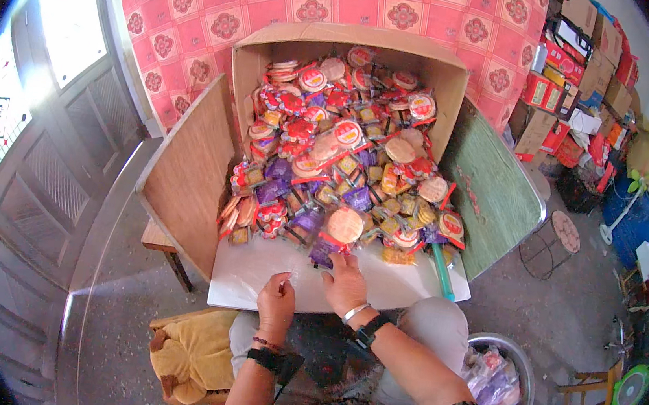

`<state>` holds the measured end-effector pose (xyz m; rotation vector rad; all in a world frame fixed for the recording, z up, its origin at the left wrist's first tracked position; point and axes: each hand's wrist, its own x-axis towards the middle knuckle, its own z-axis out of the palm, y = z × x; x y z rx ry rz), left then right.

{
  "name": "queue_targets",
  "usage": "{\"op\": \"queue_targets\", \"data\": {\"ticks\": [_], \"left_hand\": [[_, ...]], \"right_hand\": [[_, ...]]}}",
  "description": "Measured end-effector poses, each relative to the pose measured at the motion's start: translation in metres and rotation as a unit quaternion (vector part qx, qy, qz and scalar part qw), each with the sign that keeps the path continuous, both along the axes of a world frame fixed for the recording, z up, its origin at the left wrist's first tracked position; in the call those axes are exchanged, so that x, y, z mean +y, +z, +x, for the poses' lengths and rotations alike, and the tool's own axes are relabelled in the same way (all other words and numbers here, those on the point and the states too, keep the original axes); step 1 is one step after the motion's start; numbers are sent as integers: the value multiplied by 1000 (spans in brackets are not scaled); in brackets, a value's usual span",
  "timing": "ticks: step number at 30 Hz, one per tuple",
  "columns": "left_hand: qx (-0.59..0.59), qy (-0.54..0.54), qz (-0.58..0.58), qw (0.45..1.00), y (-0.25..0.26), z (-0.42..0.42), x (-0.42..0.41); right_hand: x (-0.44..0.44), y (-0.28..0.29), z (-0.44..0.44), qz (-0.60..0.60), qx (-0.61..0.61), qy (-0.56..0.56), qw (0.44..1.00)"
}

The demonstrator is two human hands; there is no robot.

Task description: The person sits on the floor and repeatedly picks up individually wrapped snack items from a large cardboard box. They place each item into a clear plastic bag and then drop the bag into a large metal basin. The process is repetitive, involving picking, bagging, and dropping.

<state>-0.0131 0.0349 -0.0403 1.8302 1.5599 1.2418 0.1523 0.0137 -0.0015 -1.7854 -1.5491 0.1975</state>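
A tipped cardboard box (353, 38) spills a heap of wrapped snacks onto a white tabletop (245, 277). My right hand (347, 282) reaches to the near edge of the heap, its fingertips at a purple packet (324, 251); whether they grip it is unclear. Just above that packet lies a pack of round pale crackers (345, 225). My left hand (276, 304) is raised over the front edge of the tabletop, thumb and forefinger pinched on a small clear piece of film (287, 275). A green tool handle (442, 272) rests at the right of the heap.
A wooden board (191, 171) stands left of the heap, a green board (495, 191) right. Below right, a metal basin (528, 396) holds filled clear bags. A wire stool (566, 232) and stacked cartons (596, 71) are farther right. A cushioned seat (196, 355) is at lower left.
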Motion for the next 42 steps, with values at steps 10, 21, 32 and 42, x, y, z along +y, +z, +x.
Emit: {"op": "queue_targets", "data": {"ticks": [10, 21, 32, 42], "left_hand": [[-26, -34, -64, 997, -2, 16, -4], [-74, -64, -86, 991, -1, 8, 1], [-211, -74, -154, 962, -13, 13, 6], [-178, -66, -26, 981, -6, 22, 3]], "right_hand": [[28, -1, -6, -129, -120, -51, 983], [31, 11, -10, -199, -121, -39, 972], [18, -11, 24, 0, 160, -59, 985], [-18, -7, -5, -123, 142, 45, 981]]}}
